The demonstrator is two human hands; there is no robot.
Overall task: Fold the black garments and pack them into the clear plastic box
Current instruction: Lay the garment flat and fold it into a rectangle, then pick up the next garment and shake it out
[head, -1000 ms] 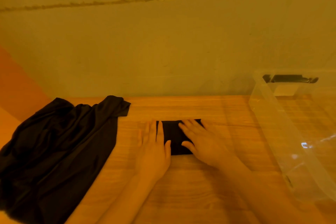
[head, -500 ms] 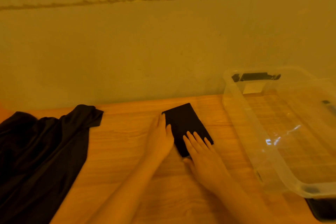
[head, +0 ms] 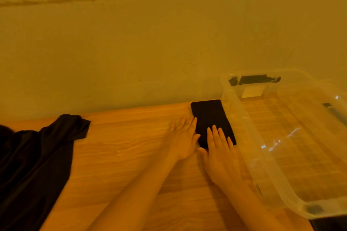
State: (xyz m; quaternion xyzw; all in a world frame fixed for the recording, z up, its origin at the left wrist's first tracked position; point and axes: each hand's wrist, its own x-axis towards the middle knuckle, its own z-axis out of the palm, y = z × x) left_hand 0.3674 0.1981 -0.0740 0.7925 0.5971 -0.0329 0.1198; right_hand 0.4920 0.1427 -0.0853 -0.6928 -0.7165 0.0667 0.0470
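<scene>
Pressing one folded black garment [head: 210, 118] beside the one clear plastic box [head: 244, 129], your left hand [head: 183, 137] and right hand [head: 219, 153] lie flat, fingers spread; one unfolded garment [head: 33, 161] lies far left of it.

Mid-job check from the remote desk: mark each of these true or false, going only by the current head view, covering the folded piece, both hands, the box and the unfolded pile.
1. The folded black garment lies inside the clear plastic box. False: it lies on the wooden table, beside the box.
2. The right hand rests flat with its fingers on the folded garment. True.
3. The left hand grips the unfolded black garment. False: it lies flat beside the folded one.
4. The box holds no garment. True.
5. The unfolded garment lies at the table's left. True.
</scene>
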